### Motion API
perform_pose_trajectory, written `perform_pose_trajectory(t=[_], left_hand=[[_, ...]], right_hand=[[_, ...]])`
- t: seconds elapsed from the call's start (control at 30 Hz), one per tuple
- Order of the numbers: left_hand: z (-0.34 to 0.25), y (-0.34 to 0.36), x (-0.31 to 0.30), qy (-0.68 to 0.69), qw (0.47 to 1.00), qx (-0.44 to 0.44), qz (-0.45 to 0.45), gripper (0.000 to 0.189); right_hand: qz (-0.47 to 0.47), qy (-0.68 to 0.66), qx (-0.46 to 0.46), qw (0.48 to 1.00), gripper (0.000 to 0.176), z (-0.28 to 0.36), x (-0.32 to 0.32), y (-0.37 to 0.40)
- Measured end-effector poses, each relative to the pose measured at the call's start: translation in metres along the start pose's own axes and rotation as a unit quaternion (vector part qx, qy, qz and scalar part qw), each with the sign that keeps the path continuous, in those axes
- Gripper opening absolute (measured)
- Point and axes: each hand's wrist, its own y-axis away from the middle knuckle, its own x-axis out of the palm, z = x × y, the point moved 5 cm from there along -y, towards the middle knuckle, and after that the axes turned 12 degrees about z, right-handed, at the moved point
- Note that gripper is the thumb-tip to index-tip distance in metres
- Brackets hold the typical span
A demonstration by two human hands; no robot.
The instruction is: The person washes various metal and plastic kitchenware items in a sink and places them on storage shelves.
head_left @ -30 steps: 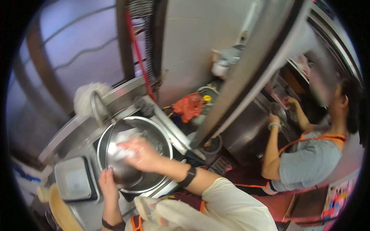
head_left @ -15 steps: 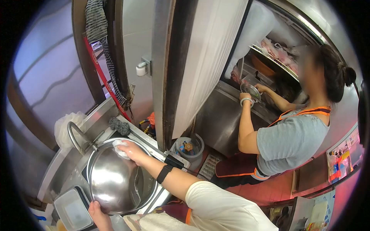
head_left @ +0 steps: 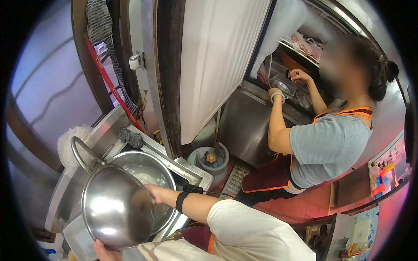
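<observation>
A large shiny metal bowl [head_left: 114,208] is tilted over the left part of the sink, its rounded outer side toward me. My left hand [head_left: 106,251] grips its near lower edge. At the bowl's right side is my right hand [head_left: 154,192], its fingers hidden behind the metal, so what they hold does not show. Behind the bowl a round metal basin [head_left: 167,169] holds water with something pale in it. A curved metal faucet [head_left: 78,148] arches close to the bowl's upper edge.
A dark scrubber [head_left: 130,138] lies behind the basin, and a translucent container [head_left: 75,237] stands beneath the bowl's left side. To the right, a co-worker [head_left: 331,148] reaches into an open freezer holding a bowl. A bucket [head_left: 210,161] stands on the floor near the freezer door [head_left: 217,65].
The bowl has lifted and shifted left, uncovering water in the basin. My right hand moved down to the bowl's right side; the white cloth it held is out of sight.
</observation>
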Motion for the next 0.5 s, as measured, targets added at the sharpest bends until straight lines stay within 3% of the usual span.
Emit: perform_pose_trajectory(t=[0.03, 0.07, 0.13, 0.2, 0.27, 0.33, 0.37, 0.4, 0.43, 0.5], left_hand=[[0.001, 0.001, -0.006, -0.013, 1.0, 0.009, -0.017, 0.033], [0.003, 0.002, -0.016, -0.028, 0.999, 0.018, -0.035, 0.034], [-0.004, 0.008, -0.019, 0.015, 0.997, 0.022, -0.071, 0.035], [-0.014, 0.009, -0.017, 0.036, 0.996, 0.035, -0.069, 0.035], [-0.025, 0.012, -0.008, 0.046, 0.991, 0.071, -0.104, 0.036], [-0.016, 0.006, -0.028, 0.08, 0.994, 0.05, -0.057, 0.033], [-0.008, 0.009, -0.041, 0.097, 0.994, 0.039, -0.041, 0.033], [-0.012, 0.015, -0.03, 0.085, 0.992, 0.04, -0.083, 0.025], [-0.023, 0.019, -0.015, 0.069, 0.987, 0.054, -0.136, 0.02], [-0.029, 0.023, -0.012, 0.074, 0.993, 0.073, -0.056, 0.02]], right_hand=[[0.006, 0.005, 0.03, 1.0, 0.033, -0.009, -0.002, -0.004], [0.073, 0.009, 0.054, 0.996, 0.032, -0.019, 0.004, -0.009], [-0.031, 0.272, 0.046, 0.961, 0.034, -0.036, -0.058, -0.072], [-0.156, 0.484, 0.017, 0.861, 0.039, -0.026, -0.076, -0.082], [-0.285, 0.634, -0.025, 0.719, 0.045, 0.007, -0.037, -0.04], [-0.337, 0.715, -0.02, 0.612, 0.051, 0.013, -0.006, -0.015], [-0.285, 0.764, 0.01, 0.578, 0.054, 0.011, -0.004, -0.01], [-0.23, 0.808, 0.032, 0.542, 0.057, 0.007, -0.001, -0.004], [-0.089, 0.85, 0.071, 0.514, 0.061, -0.007, -0.001, -0.006], [-0.029, 0.892, 0.072, 0.446, 0.04, -0.036, -0.017, -0.016]])
